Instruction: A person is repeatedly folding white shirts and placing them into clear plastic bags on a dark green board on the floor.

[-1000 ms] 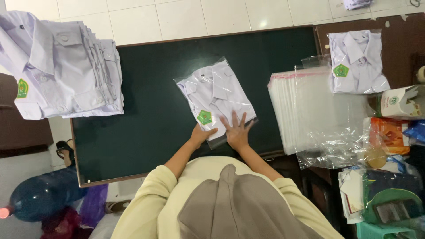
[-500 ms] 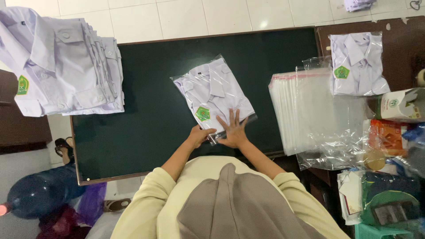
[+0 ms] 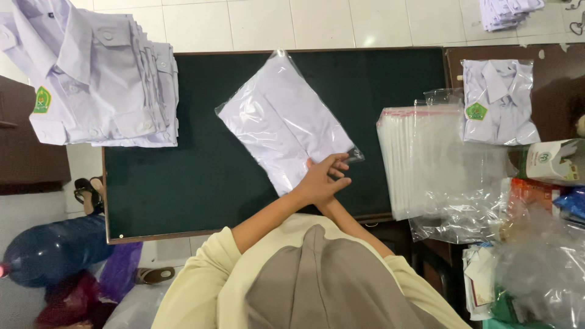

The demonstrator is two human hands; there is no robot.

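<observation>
At nine o'clock a stack of folded pale lilac shirts with a green badge (image 3: 97, 79) overhangs the upper left corner of the dark green desk (image 3: 183, 164). Below it, at eight o'clock, a blue plastic water bottle (image 3: 52, 250) lies on the floor. In the middle of the desk sits a folded white shirt sealed in a clear plastic bag (image 3: 277, 122), turned plain side up and tilted, its long axis running from eleven o'clock to five o'clock. The left hand (image 3: 317, 183) comes in from seven o'clock, forearm bare below a pale yellow sleeve, fingers (image 3: 335, 163) stretched flat and pressing on the bag's lower right corner, gripping nothing. The right hand (image 3: 339, 172) lies mostly hidden beneath the left at the same corner; whether its fingers grip cannot be told. At three o'clock a pile of empty clear plastic bags (image 3: 426, 158) rests on the desk edge, and beyond it, at two o'clock, another bagged shirt with a green badge (image 3: 496, 100).
</observation>
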